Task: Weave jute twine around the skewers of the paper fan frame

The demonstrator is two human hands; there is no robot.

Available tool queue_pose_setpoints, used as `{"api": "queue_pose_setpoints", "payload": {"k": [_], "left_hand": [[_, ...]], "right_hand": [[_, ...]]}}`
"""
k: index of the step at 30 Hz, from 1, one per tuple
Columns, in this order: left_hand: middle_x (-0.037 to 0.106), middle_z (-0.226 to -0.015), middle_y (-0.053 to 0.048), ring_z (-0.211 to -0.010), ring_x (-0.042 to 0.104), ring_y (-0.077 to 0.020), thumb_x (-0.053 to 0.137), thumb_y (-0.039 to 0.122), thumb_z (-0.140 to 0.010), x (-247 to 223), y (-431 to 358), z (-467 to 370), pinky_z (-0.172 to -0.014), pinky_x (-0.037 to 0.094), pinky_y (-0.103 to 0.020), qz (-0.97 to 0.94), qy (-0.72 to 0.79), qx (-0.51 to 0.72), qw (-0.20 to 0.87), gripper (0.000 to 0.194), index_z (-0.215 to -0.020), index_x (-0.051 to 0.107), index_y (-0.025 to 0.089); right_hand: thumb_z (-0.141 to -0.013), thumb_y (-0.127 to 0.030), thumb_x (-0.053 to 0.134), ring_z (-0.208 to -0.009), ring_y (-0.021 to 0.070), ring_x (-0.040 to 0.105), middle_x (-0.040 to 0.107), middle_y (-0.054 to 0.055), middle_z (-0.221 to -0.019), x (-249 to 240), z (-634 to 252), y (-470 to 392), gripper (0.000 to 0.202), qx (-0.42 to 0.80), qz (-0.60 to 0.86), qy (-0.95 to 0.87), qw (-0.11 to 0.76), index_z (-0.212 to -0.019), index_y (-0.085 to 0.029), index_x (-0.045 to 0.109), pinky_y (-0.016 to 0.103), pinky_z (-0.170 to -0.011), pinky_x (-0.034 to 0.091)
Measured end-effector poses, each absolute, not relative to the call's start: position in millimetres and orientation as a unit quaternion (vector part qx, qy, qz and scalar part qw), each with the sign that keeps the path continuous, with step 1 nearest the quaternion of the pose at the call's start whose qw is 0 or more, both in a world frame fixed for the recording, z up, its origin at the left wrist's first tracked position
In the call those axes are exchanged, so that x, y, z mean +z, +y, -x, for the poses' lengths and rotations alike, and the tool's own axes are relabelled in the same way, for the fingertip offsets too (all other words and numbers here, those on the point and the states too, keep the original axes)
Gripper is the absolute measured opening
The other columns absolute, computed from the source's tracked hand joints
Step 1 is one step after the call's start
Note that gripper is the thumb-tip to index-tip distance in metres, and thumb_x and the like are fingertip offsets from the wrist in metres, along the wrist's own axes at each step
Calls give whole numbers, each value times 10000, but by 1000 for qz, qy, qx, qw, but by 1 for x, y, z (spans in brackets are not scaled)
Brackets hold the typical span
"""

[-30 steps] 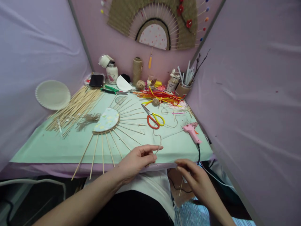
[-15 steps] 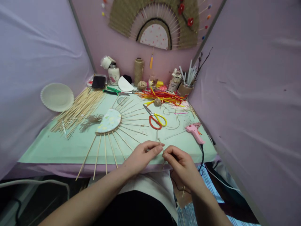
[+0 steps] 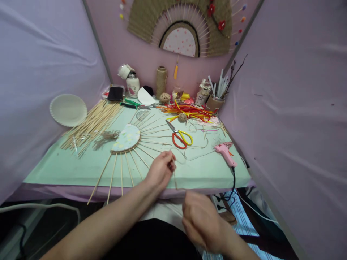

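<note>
My left hand (image 3: pixel 162 170) is closed above the near part of the table, its fingers pinching a thin piece of twine (image 3: pixel 175 178). The twine hangs below those fingers and bends toward my right hand (image 3: pixel 202 218). That hand is a fist, blurred by motion, in front of the table edge; the twine's end seems to run into it. Left of my hands lies a fan frame (image 3: pixel 127 138) with a patterned half-round centre and thin sticks spreading from it. Scissors (image 3: pixel 179 139) with red and yellow handles rest just beyond my left hand.
A pink glue gun (image 3: pixel 225 153) lies at the right, its cord dropping over the edge. Bamboo sticks (image 3: pixel 94 124) are heaped at the left near a white plate (image 3: pixel 68 110). Red and yellow pipe cleaners (image 3: pixel 193 111), a twine ball (image 3: pixel 182 117) and green-handled pliers (image 3: pixel 131 104) lie farther back.
My hands have moved apart. The left went a little left and away from me; the right came down toward my body, and the twine now stretches between them.
</note>
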State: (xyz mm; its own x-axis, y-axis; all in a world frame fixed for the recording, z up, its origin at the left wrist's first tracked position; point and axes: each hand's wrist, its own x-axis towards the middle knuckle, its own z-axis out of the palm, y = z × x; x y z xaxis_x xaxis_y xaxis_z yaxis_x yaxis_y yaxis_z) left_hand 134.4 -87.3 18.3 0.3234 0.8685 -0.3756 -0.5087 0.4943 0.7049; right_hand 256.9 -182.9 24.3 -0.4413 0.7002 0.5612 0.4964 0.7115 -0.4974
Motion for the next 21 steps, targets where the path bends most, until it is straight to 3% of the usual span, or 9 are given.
{"api": "queue_pose_setpoints", "payload": {"k": [6, 11, 13, 15, 17, 18, 19, 21], "left_hand": [[559, -694, 6, -602, 491, -66, 745, 378, -720, 28, -84, -128, -587, 406, -189, -258, 339, 406, 809, 294, -743, 563, 149], [572, -721, 1, -618, 519, -68, 760, 373, -711, 26, -84, -126, -589, 434, -194, -233, 351, 404, 812, 300, -790, 582, 146], [571, -718, -1, -615, 522, -68, 768, 370, -704, 24, -83, -126, -578, 431, -189, -242, 349, 402, 811, 303, -786, 593, 138], [571, -715, -3, -611, 523, -65, 779, 354, -693, 22, -83, -126, -568, 425, -182, -249, 348, 402, 809, 299, -773, 599, 130], [575, -718, -6, -612, 527, -65, 788, 338, -686, 21, -83, -127, -566, 423, -179, -252, 350, 401, 808, 293, -767, 604, 125], [578, -722, -8, -614, 529, -65, 788, 334, -687, 21, -84, -127, -566, 424, -180, -253, 352, 400, 808, 290, -772, 608, 123], [580, -725, -9, -615, 531, -65, 786, 331, -690, 21, -84, -127, -568, 425, -180, -254, 354, 399, 807, 286, -781, 613, 123], [585, -734, -10, -620, 537, -65, 781, 324, -699, 21, -85, -128, -574, 430, -181, -258, 358, 394, 807, 277, -806, 623, 123]], "right_hand": [[-958, -171, 326, -587, 122, 434, 421, -22, -637, 16, -295, -209, 250, 214, 508, -725, 414, -720, -217, 386, 252, -562, 339], [-952, -292, 401, -524, 109, 421, 413, -32, -570, -19, -322, -228, 357, 225, 605, -702, 302, -607, -204, 376, 229, -512, 338], [-924, -298, 450, -555, 122, 472, 484, -16, -599, -37, -327, -237, 326, 244, 639, -688, 241, -614, -198, 453, 226, -529, 382], [-870, -253, 504, -762, 168, 594, 628, 45, -835, -52, -330, -244, 149, 270, 645, -687, 197, -777, -197, 607, 252, -661, 472], [-818, -215, 532, -1043, 224, 595, 619, 99, -1156, -60, -332, -249, 244, 284, 641, -688, 186, -1030, -220, 653, 311, -833, 492], [-814, -209, 525, -1100, 234, 581, 600, 107, -1219, -60, -333, -249, 306, 286, 643, -683, 196, -1095, -227, 645, 327, -872, 487], [-825, -215, 512, -1082, 231, 596, 619, 108, -1197, -59, -333, -249, 303, 285, 649, -673, 211, -1095, -224, 649, 326, -869, 490], [-868, -251, 493, -861, 194, 650, 690, 75, -944, -51, -332, -244, 200, 279, 667, -644, 251, -937, -209, 676, 282, -753, 505]]}}
